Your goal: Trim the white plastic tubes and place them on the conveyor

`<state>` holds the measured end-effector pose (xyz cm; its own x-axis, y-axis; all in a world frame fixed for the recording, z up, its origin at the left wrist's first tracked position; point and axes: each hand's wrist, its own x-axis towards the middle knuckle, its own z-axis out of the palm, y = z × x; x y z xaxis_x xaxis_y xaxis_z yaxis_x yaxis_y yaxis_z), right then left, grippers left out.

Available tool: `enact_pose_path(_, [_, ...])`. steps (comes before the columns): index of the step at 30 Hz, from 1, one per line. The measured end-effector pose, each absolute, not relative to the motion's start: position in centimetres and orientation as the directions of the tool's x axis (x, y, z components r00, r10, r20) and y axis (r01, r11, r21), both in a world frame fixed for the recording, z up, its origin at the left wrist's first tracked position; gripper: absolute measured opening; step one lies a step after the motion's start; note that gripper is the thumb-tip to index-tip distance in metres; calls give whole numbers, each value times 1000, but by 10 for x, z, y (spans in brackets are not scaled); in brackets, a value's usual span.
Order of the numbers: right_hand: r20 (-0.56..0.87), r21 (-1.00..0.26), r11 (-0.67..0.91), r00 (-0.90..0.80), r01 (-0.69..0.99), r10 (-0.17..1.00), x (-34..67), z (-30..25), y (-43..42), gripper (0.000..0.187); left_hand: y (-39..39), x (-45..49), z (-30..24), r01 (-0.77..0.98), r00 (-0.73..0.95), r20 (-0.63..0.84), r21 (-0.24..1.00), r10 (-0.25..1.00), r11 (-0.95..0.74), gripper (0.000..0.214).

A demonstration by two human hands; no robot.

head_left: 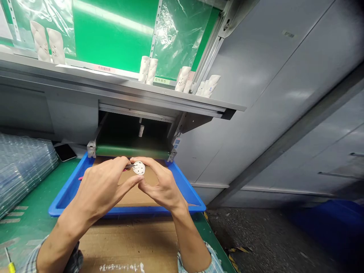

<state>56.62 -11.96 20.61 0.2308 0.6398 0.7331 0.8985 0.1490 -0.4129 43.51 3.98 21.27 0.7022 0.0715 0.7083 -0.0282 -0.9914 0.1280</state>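
My right hand (162, 182) pinches a white plastic part (139, 168) between thumb and fingers. Its rounded end face, with several small holes, is turned toward me. My left hand (104, 185) is closed around a slim knife-like tool (130, 166). The tool's dark tip touches or nearly touches the left side of the face, and a bit of pink shows behind the hand. My left thumb reaches under the part, close to my right thumb. Both hands are above a blue tray (182, 185) lined with brown cardboard.
A dark green conveyor belt (125, 149) ends behind the tray, with a small white piece (141, 131) on it. Stacked clear plastic trays (22, 170) and a phone (66, 152) lie left. White twisted tubes (57, 46) stand on the shelf. A yellow-handled screwdriver (11, 266) lies front left.
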Motion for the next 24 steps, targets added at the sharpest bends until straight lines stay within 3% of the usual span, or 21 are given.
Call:
enact_pose_path(14, [740, -398, 186, 194, 898, 644, 567, 203, -119, 42, 37, 432, 212, 72, 704, 710, -57, 10, -996, 36])
enact_pose_path(24, [735, -405, 178, 204, 897, 647, 567, 204, -120, 43, 36, 430, 211, 65, 713, 701, -43, 16, -997, 37])
